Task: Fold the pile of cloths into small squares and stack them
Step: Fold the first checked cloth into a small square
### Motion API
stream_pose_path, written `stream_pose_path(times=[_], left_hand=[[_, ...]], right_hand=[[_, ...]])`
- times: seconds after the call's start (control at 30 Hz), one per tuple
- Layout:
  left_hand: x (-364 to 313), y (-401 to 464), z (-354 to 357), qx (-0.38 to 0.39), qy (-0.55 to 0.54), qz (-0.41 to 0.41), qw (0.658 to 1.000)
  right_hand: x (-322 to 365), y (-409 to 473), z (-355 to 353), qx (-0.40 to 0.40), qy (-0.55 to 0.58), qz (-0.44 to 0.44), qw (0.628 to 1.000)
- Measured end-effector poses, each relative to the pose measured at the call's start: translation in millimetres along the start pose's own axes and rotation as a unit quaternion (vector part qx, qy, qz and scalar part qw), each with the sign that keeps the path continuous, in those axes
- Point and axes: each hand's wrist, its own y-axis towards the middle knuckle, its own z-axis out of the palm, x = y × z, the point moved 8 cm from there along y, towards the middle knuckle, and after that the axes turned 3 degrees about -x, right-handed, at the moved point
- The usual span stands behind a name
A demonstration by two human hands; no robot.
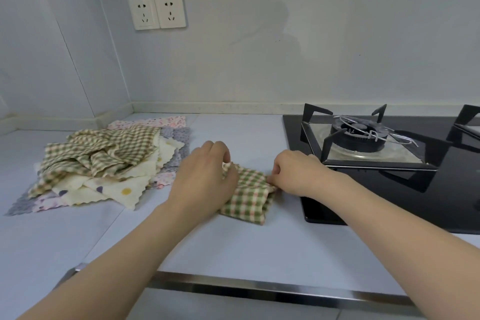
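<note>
A: Pale grey countertop runs from the left wall corner to a black glass gas hob set into its right end. State the position of the work item.

B: One green checked cloth lies on the countertop, just beside the hob's left edge and near the middle of the surface. It is partly folded into a narrow band, with layers bunched along its upper edge.

A: Condition of the hands?

B: The left hand rests over the left part of the checked cloth, fingers curled down onto the fabric at its upper left corner. The right hand pinches the cloth's right edge between thumb and curled fingers. Both forearms reach in from the near edge of the countertop.

A: Location of the remaining stock?

B: A loose pile of cloths sits towards the left rear corner of the countertop, apart from the left hand. A crumpled beige checked cloth lies on top. Beneath it is a cream cloth with coloured dots, then grey dotted cloths and pink patterned cloths spread flat.

A: Any containers holding cloths?

B: No; the cloths rest directly on the countertop.

A: Other fixtures?

B: One burner with black pan supports occupies the hob. A double wall socket is mounted on the rear wall above the pile.
</note>
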Motion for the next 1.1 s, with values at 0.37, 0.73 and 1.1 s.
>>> stream_pose_path(times=[0.37,0.73,1.1], left_hand=[[-39.5,-62.0,2.3,0.104,0.201,0.004,0.974],[-36.7,-69.9,12.2,0.283,0.127,-0.091,0.946],[-25.5,-77.4,21.2,0.339,0.107,-0.097,0.929]], right_hand=[[10.7,-47.7,4.4,-0.003,-0.130,0.029,0.991],[9.2,-64.8,8.2,-0.055,-0.053,0.105,0.991],[37.3,-81.7,2.2,-0.173,0.009,-0.120,0.978]])
